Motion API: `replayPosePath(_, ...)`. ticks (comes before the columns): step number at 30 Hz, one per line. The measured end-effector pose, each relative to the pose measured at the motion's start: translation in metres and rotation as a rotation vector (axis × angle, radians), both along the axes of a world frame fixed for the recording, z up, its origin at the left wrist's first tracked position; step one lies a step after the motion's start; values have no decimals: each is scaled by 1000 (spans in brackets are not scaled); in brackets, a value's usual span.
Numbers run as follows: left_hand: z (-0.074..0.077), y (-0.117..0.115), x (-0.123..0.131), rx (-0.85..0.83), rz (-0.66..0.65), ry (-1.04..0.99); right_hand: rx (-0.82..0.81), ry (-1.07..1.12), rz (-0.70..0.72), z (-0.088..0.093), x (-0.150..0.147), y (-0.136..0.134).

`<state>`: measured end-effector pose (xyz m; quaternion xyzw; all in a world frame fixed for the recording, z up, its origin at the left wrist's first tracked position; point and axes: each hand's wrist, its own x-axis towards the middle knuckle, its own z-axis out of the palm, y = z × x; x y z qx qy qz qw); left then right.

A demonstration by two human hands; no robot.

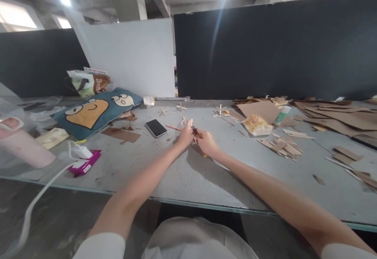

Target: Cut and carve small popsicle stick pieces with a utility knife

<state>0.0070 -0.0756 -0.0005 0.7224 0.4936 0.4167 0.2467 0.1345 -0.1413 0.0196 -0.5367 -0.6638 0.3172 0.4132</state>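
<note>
Two hands (186,135) (207,143), one pink stick (170,127), one phone (156,127), one cushion (94,111), one glue bottle (282,115)

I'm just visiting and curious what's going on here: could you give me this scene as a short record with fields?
place: grey table, dark partitions behind
left hand: closed on small dark object, pink stick beside it
right hand: closed on the same object
nearby: phone, cartoon cushion
right side: cardboard pieces, white bottle

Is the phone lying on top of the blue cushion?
No, the phone lies flat on the grey table, apart from the cushion.
</note>
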Motion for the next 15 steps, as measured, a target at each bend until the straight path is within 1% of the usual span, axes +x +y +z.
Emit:
replayPosePath(5, 0, -1, -4, -1, -51, 39, -21, 8, -2, -2, 1, 0)
replayPosePath(9, -1, 0, -4, 6, -43, 48, -36, 20, 4, -3, 1, 1)
replayPosePath(12, 2, 0, -4, 10, -46, 67, -39, 34, -4, -3, 0, 2)
replayPosePath(15, 6, -1, -6, 5, -86, 110, -55, 50, -13, -4, 0, 2)
